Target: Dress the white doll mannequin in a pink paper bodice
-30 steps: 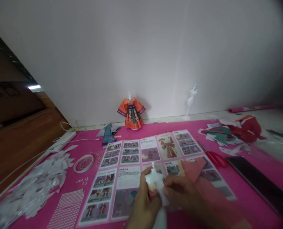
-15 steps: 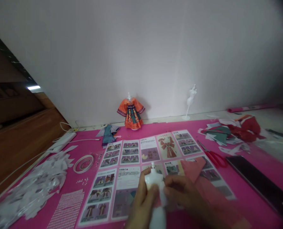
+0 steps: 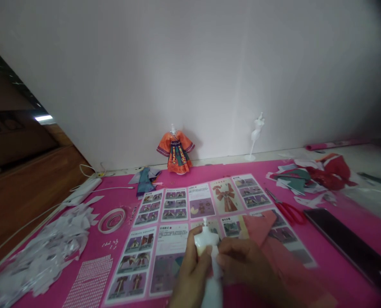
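Note:
A small white dress-form mannequin stands upright near the bottom middle, with a scrap of cream fabric at its chest. My left hand is wrapped round its torso, the thumb pressing on the front. My right hand pinches a thin whitish piece against the mannequin's right-hand side; blur hides whether it is paper or cloth. Salmon-pink fabric lies beside and partly behind my right forearm. Under both hands spreads a printed instruction sheet with pictures of garments.
Red-handled scissors and a dark phone-like slab lie right. Left are a tape roll, plastic scraps and a sheet of tiny beads. A dressed mannequin and a bare one stand behind.
My right hand has shifted slightly left, bringing the whitish piece closer across the mannequin's front. My left hand keeps its hold. Everything else stays in place.

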{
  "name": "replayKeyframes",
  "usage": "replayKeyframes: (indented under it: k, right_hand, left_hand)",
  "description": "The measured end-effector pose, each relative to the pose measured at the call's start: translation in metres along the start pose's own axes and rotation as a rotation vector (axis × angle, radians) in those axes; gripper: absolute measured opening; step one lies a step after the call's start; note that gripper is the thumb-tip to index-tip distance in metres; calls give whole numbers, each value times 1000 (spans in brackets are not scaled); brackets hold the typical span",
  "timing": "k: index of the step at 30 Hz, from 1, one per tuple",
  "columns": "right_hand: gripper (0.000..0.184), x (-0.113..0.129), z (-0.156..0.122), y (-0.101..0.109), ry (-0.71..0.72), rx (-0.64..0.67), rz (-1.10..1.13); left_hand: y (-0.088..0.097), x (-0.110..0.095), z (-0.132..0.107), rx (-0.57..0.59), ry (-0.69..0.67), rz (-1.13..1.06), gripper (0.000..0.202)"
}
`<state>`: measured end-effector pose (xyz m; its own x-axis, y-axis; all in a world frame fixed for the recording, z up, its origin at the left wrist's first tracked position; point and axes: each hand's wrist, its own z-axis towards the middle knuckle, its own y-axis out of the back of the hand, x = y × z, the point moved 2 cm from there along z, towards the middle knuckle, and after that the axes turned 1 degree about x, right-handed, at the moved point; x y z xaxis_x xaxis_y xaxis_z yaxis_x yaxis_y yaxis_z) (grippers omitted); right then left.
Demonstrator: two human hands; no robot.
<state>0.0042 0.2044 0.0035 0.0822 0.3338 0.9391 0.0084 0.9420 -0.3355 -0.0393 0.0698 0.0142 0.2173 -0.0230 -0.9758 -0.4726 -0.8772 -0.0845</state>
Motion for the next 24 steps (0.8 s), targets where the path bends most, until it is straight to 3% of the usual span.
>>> replayKeyframes:
  k: [8,17,24]
  right_hand:
    - [17,14,1,-5,69,31,-99]
    - [21,12,-1,-8,254,-24,-462]
    - [15,18,-4,-14,346,3,-625]
  left_hand:
    - [-3,0,3,14,59,-222,48]
    - [2,9,8,-16,44,-228,39]
    - [-1,13,8,60,41,-417,44]
